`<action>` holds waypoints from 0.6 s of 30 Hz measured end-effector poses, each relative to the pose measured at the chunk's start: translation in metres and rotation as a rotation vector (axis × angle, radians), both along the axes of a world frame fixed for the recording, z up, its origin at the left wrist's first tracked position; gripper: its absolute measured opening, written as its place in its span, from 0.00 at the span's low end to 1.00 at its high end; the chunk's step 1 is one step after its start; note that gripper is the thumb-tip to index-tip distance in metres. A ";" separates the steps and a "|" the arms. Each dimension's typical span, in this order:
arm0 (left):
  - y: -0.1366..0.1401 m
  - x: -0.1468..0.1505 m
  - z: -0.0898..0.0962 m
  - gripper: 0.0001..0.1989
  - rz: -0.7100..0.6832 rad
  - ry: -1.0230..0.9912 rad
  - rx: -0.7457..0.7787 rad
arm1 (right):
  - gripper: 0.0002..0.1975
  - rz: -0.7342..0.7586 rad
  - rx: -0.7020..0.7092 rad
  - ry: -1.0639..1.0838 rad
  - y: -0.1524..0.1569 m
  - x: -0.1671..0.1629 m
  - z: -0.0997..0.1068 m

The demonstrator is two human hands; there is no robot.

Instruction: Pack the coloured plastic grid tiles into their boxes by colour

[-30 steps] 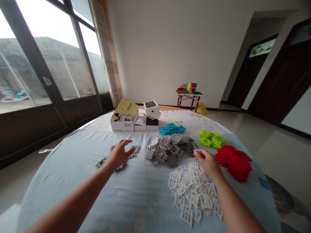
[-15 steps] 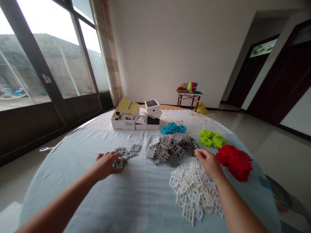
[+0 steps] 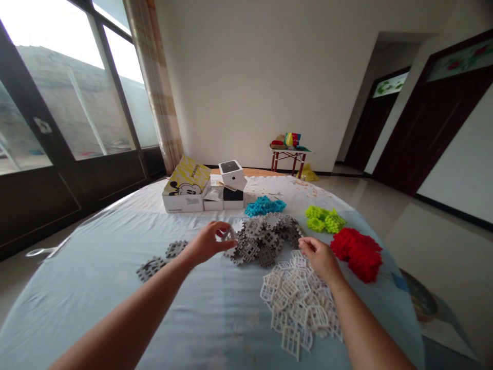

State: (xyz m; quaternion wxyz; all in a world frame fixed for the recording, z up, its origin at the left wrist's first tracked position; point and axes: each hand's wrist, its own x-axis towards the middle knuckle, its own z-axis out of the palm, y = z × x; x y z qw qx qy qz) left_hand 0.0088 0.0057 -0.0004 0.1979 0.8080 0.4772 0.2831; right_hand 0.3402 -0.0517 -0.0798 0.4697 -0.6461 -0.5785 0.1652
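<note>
Some left fingers neared grey pile.

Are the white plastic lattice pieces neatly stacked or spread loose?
Spread loose: the white plastic lattice pieces overlap at different angles in a low heap on the pale blue cloth, near the person's right hand.

The grey pile blocks the left hand on its right, with the blue pile and boxes standing behind. Between blue and lime piles, a gap lies open. White pieces and the red pile flank the right hand. Left of the white pieces, bare bench leaves wide passage.
</note>
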 end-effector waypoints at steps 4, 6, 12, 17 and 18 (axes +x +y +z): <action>0.015 0.054 -0.001 0.26 -0.027 0.009 0.112 | 0.18 -0.006 0.001 0.001 0.001 0.003 0.001; 0.021 0.078 0.000 0.25 -0.017 0.025 0.164 | 0.17 -0.011 -0.002 -0.005 0.001 0.004 0.002; 0.032 0.111 0.000 0.33 0.060 0.075 0.259 | 0.18 -0.018 0.019 -0.021 -0.001 0.005 0.005; 0.026 0.074 -0.003 0.26 0.116 0.135 0.286 | 0.18 -0.026 0.017 -0.016 0.001 0.005 0.002; 0.025 0.061 -0.005 0.23 0.129 0.157 0.277 | 0.18 -0.022 0.015 -0.015 0.001 0.005 0.001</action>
